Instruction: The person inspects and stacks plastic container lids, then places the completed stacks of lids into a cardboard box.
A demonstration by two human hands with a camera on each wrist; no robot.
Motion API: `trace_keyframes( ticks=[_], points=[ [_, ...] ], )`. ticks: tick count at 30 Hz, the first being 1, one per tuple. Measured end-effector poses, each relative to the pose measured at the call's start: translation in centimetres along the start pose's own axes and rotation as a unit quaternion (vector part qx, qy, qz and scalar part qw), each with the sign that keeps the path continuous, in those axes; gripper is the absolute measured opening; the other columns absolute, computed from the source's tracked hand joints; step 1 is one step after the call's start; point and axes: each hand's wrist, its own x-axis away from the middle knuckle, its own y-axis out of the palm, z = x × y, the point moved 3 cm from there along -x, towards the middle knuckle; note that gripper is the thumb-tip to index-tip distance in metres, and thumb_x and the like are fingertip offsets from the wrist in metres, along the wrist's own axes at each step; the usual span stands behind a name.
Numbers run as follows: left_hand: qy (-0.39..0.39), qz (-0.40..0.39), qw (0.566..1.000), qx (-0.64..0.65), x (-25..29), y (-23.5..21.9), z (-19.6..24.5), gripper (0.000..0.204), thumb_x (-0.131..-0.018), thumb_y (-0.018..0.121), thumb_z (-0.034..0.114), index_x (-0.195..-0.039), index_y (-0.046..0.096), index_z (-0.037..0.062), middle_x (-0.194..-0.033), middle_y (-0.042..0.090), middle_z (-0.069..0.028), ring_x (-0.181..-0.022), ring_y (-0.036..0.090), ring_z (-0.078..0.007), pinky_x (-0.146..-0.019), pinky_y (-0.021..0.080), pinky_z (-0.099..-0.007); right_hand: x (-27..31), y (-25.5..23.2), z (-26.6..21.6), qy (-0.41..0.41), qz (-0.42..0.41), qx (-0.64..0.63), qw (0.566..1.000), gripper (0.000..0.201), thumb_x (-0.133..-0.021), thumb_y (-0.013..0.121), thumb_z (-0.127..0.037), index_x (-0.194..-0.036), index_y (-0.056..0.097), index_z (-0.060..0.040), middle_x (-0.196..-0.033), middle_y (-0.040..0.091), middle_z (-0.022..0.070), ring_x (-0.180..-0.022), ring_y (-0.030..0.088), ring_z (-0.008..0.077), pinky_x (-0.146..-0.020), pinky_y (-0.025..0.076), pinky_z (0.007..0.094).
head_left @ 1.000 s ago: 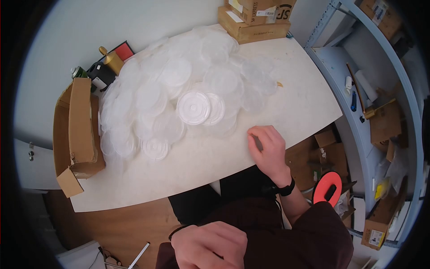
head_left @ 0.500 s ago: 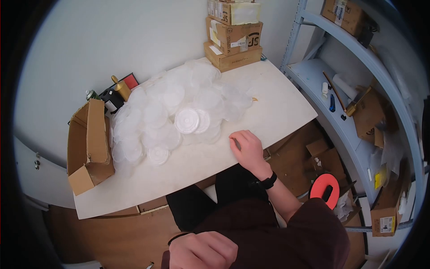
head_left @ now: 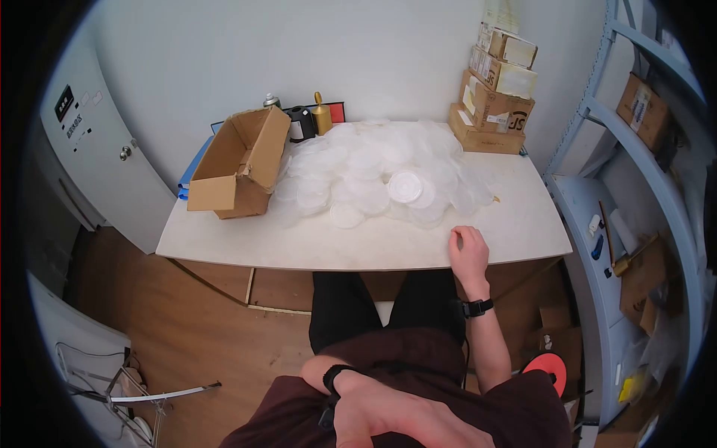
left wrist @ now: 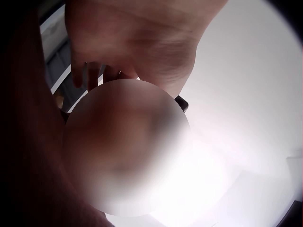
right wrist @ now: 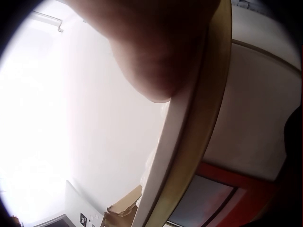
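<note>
My right hand (head_left: 469,254) rests on the front right part of the white table (head_left: 299,250), its fingers loosely curled and holding nothing. Just ahead of it spreads a heap of translucent round plastic lids (head_left: 351,168). One clearer lid (head_left: 405,187) lies on top at the heap's front. Low in the head view, my left hand (head_left: 403,411) is raised in front of my body, away from the table, with part of it cut off by the frame edge. The left wrist view shows this hand's palm (left wrist: 137,42) with loosely hanging fingers (left wrist: 92,78) and nothing in them.
An open cardboard box (head_left: 250,183) stands at the table's left, beside a black bottle (head_left: 302,125) and a gold-coloured object (head_left: 322,118). Stacked parcels (head_left: 497,108) rise at the back right. A blue-grey shelf (head_left: 582,201) flanks the right side, and a door (head_left: 112,142) is at left.
The head view has swung up and left, bringing the door into sight. My left hand has turned and shifted right across my body. The right hand stays on the table edge.
</note>
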Motion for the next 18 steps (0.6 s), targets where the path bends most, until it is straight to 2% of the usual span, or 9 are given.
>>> trace_keyframes(
  ticks=[2, 5, 7, 8, 11, 13, 15, 16, 18],
  points=[
    [-0.036, -0.01, 0.999, -0.006, 0.1, 0.3, 0.2, 0.116, -0.102, 0.07, 0.079, -0.157, 0.054, -0.0218, -0.157, 0.058, -0.0418, -0.146, 0.059, -0.0523, -0.12, 0.047, -0.061, 0.0, 0.2, -0.1, -0.005, 0.001, -0.001, 1.0, 0.007, -0.104, 0.072, -0.01, -0.106, 0.075, -0.0043, -0.103, 0.077, 0.0134, -0.101, 0.073, 0.0372, -0.088, 0.059, 0.0472],
    [-0.053, -0.029, 0.998, 0.028, 0.8, 0.7, -1.0, 0.12, -0.1, 0.076, 0.075, -0.166, 0.042, -0.0194, -0.163, 0.055, -0.04, -0.146, 0.06, -0.05, -0.12, 0.047, -0.0599, -0.1, -0.2, 0.0, -0.008, 0.006, 0.004, 1.0, 0.007, -0.104, 0.072, -0.01, -0.106, 0.075, -0.0043, -0.104, 0.077, 0.0137, -0.102, 0.073, 0.0374, -0.088, 0.059, 0.0474],
    [-0.031, -0.028, 0.994, 0.104, 0.3, 1.2, -1.6, 0.136, -0.095, 0.082, 0.077, -0.174, 0.026, -0.018, -0.174, 0.044, -0.0386, -0.155, 0.053, -0.047, -0.127, 0.042, -0.0566, 0.1, -0.2, -0.1, -0.008, 0.011, 0.001, 1.0, 0.007, -0.103, 0.072, -0.01, -0.105, 0.075, -0.0045, -0.103, 0.077, 0.014, -0.101, 0.073, 0.0375, -0.088, 0.059, 0.0471],
    [-0.039, -0.046, 0.994, 0.095, 0.3, 1.7, -1.7, 0.136, -0.095, 0.082, 0.077, -0.174, 0.026, -0.018, -0.174, 0.044, -0.0386, -0.155, 0.053, -0.047, -0.127, 0.042, -0.0566, 0.1, -0.3, -0.3, -0.003, 0.007, 0.002, 1.0, 0.007, -0.102, 0.072, -0.01, -0.104, 0.076, -0.0048, -0.102, 0.077, 0.0136, -0.1, 0.073, 0.0374, -0.087, 0.059, 0.0469],
    [-0.125, -0.079, 0.988, 0.049, -0.5, 2.9, -0.5, 0.163, -0.082, 0.079, 0.093, -0.175, 0.01, -0.0222, -0.185, 0.022, -0.0361, -0.173, 0.028, -0.0383, -0.138, 0.024, -0.0492, 0.1, -0.1, -0.2, -0.011, 0.011, 0.004, 1.0, 0.005, -0.101, 0.073, -0.01, -0.102, 0.075, -0.0061, -0.101, 0.077, 0.013, -0.099, 0.073, 0.0369, -0.087, 0.06, 0.0475],
    [-0.123, -0.088, 0.985, 0.078, -1.8, 2.9, -0.5, 0.165, -0.082, 0.076, 0.096, -0.174, 0.007, -0.0227, -0.186, 0.019, -0.0362, -0.174, 0.027, -0.038, -0.138, 0.023, -0.0486, 0.1, -0.1, -0.1, -0.011, 0.007, 0.012, 1.0, 0.006, -0.101, 0.073, -0.01, -0.103, 0.076, -0.0055, -0.101, 0.077, 0.0141, -0.099, 0.073, 0.0372, -0.088, 0.059, 0.0481],
    [-0.082, -0.056, 0.983, 0.156, -2.5, 3.8, -1.2, 0.172, -0.077, 0.077, 0.099, -0.174, 0.003, -0.0232, -0.186, 0.019, -0.0378, -0.173, 0.029, -0.0371, -0.139, 0.022, -0.0473, 0.3, 0.0, 0.2, -0.019, 0.012, 0.01, 1.0, 0.007, -0.101, 0.072, -0.011, -0.103, 0.075, -0.0044, -0.102, 0.077, 0.0159, -0.099, 0.073, 0.0382, -0.088, 0.059, 0.0486],
    [-0.076, -0.054, 0.987, 0.13, -3.0, 5.3, -0.6, 0.172, -0.077, 0.077, 0.099, -0.174, 0.003, -0.0232, -0.186, 0.019, -0.0378, -0.173, 0.029, -0.0371, -0.139, 0.022, -0.0473, 0.2, -0.2, -0.3, -0.016, 0.009, 0.004, 1.0, 0.008, -0.102, 0.072, -0.01, -0.102, 0.075, -0.0031, -0.102, 0.077, 0.017, -0.1, 0.073, 0.039, -0.088, 0.059, 0.0488],
    [-0.069, 0.073, 0.917, 0.385, -4.3, 7.4, 0.7, 0.172, -0.075, 0.085, 0.091, -0.173, 0.005, -0.0242, -0.184, 0.025, -0.0388, -0.172, 0.032, -0.0372, -0.139, 0.023, -0.0474, 0.2, 0.2, 0.1, -0.022, 0.006, 0.004, 1.0, 0.008, -0.102, 0.071, -0.009, -0.101, 0.074, -0.0024, -0.1, 0.076, 0.0163, -0.099, 0.072, 0.0391, -0.088, 0.059, 0.0485]
  ],
)
